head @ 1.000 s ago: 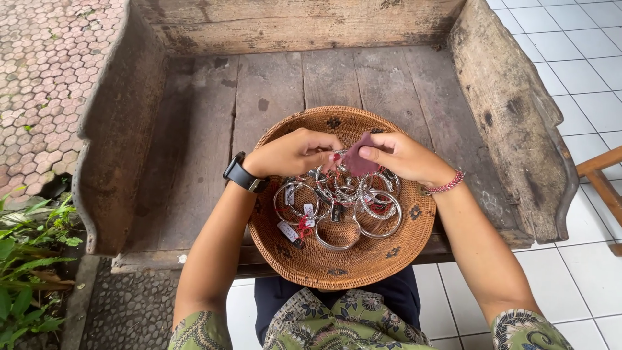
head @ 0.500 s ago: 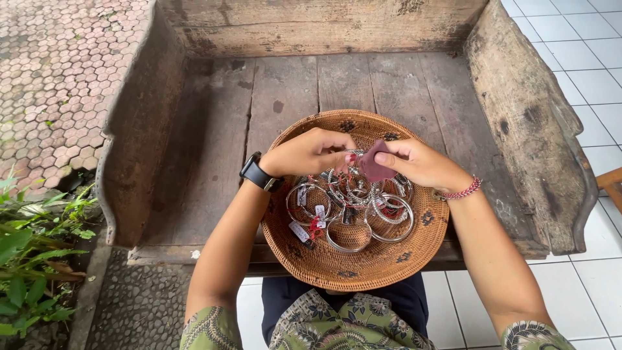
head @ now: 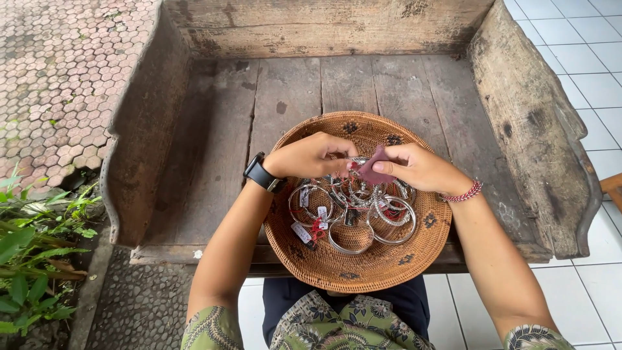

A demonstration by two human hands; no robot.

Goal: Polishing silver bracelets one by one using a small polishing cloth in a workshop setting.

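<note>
Presently, both hands over basket, fingertips meeting at centre.
Left hand: left hand [head: 311,155], fingers curled narrow, pinching a thin silver bangle [head: 355,162] at its tips; exact grip partly hidden by the knuckles.
Right hand: right hand [head: 414,167], thumb and forefinger closed on a small dusty-pink cloth [head: 372,170], pressed against the bangle held by the left.
Bangle position: between the two hands, just above the pile, touching the cloth.
Left wrist: black wristwatch with dark strap [head: 262,174].
Right wrist: red and white beaded bracelet [head: 461,193].
Below hands: round woven rattan basket, brown with dark star motifs [head: 363,272], shallow.
Basket contents: heap of silver bangles with small white paper tags and red thread [head: 353,214], lying directly under and toward the wearer from both hands; several overlap, count unclear.
Under basket: weathered grey wooden bench with raised sides [head: 214,149]; basket sits at its near edge.
Beyond left hand: hexagonal red-brown paving [head: 58,78], green leafy plant [head: 32,246].
Beyond right hand: white floor tiles [head: 583,52].
</note>
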